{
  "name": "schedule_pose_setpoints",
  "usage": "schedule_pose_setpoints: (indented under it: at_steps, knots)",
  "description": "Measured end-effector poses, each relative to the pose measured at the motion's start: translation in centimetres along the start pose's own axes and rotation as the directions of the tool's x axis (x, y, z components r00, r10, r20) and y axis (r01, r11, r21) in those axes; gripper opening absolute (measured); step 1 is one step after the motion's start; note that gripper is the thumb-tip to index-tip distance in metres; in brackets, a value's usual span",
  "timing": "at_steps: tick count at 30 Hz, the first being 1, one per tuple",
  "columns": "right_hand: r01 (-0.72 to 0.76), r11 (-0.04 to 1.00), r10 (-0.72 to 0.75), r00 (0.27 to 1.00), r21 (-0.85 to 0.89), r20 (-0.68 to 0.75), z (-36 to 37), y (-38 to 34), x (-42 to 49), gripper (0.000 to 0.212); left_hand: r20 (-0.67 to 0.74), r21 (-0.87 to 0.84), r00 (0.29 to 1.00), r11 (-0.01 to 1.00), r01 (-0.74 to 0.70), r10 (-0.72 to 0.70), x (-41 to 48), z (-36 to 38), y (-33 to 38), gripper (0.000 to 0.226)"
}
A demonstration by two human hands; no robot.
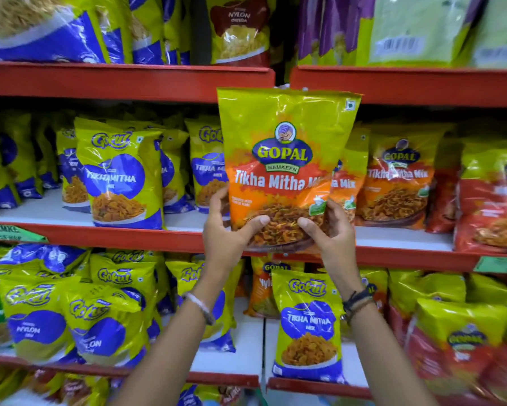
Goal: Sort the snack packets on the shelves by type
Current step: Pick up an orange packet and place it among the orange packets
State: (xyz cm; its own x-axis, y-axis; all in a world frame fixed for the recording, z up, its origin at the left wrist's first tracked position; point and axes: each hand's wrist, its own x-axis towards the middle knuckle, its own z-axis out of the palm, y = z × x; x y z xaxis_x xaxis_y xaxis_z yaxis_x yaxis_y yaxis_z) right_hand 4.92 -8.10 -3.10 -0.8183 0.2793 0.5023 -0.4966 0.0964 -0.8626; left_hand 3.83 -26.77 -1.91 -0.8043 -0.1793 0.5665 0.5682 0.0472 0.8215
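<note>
Head view: left hand (pixel 229 230) and right hand (pixel 331 230) grip upright Gopal packet (pixel 284 159), front facing camera.

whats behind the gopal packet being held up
Behind the held Gopal packet, on its right, another Tikha Mitha Mix packet peeks out on the middle shelf. Whatever stands directly behind it is covered. Left hand and right hand grip its bottom.

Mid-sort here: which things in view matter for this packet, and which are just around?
In play:
- Gopal Tikha Mitha Mix packet, held by left hand and right hand
- matching Gopal packets, middle shelf
- Gokul Tikha Mitha packet

Just around:
- green shelf label
- Nylon Chevda packet
</note>
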Motion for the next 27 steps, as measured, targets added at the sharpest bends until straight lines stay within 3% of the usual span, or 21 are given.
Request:
schedule_pose_setpoints:
  at_steps: [3,7,13,16,27]
  knots:
    - [-0.036,0.999,0.037,0.999,0.039,-0.019,-4.0,0.2,-1.0,0.065,0.002,0.036,0.998,0.997,0.064,-0.064,-2.1,3.0,0.1,0.082]
    - [-0.048,0.998,0.048,0.999,0.039,-0.015,-8.4,0.8,-2.5,0.039,0.021,0.070,0.988,0.986,0.149,-0.151,-5.0,6.4,-0.4,0.079]
    - [-0.102,0.993,0.104,0.994,0.051,-0.037,-13.3,2.2,-4.0,0.043,0.021,0.111,0.970,0.965,0.239,-0.243,-8.5,10.4,-0.8,0.078]
    - [-0.112,0.993,0.113,0.993,0.027,-0.027,-15.1,2.7,-4.3,0.032,0.030,0.157,0.964,0.954,0.256,-0.264,-9.6,12.0,-0.5,0.073]
    - [-0.091,0.994,0.092,0.996,-0.062,0.014,-19.1,2.3,-4.0,0.029,0.057,0.202,0.969,0.953,0.224,-0.240,-10.9,15.1,1.0,0.082]
